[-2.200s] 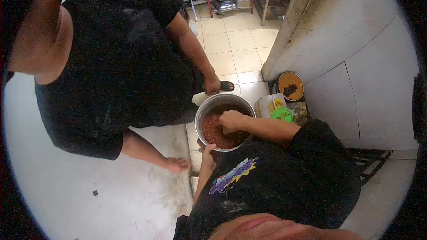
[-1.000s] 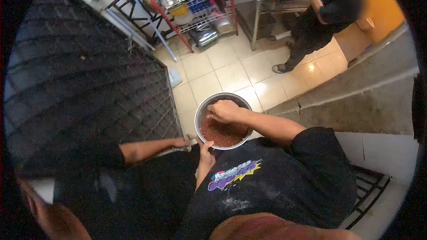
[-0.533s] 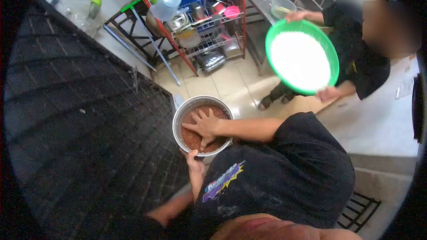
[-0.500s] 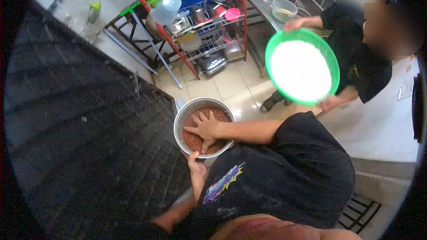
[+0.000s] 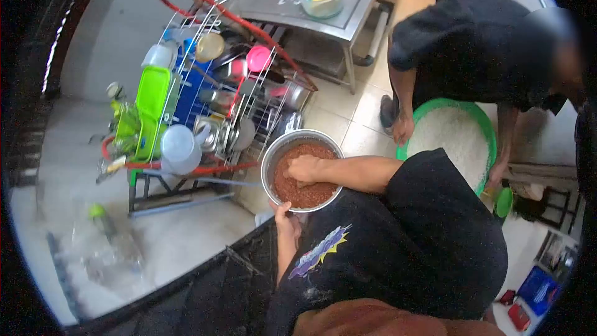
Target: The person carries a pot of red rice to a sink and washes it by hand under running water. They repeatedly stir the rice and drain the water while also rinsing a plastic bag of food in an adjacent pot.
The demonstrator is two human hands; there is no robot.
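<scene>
A round metal pot (image 5: 268, 177) holds reddish-brown grains (image 5: 314, 196). My right hand (image 5: 303, 169) is inside it, fingers curled into the grains and the tips partly buried. Low on the pot's near side, my left hand (image 5: 288, 221) grips the wall with the thumb by the rim; its other fingers are partly hidden.
A co-worker (image 5: 460, 43) bends at the right, both hands on a green basin (image 5: 492, 143) of white grains. A dish rack (image 5: 249, 96) with bowls and containers stands at upper left. Behind it, a steel sink counter (image 5: 249, 0) carries a bowl (image 5: 319, 6).
My right hand has gone from spread over the grains to curled into them. The co-worker has bent down and lowered the green basin. The view has turned.
</scene>
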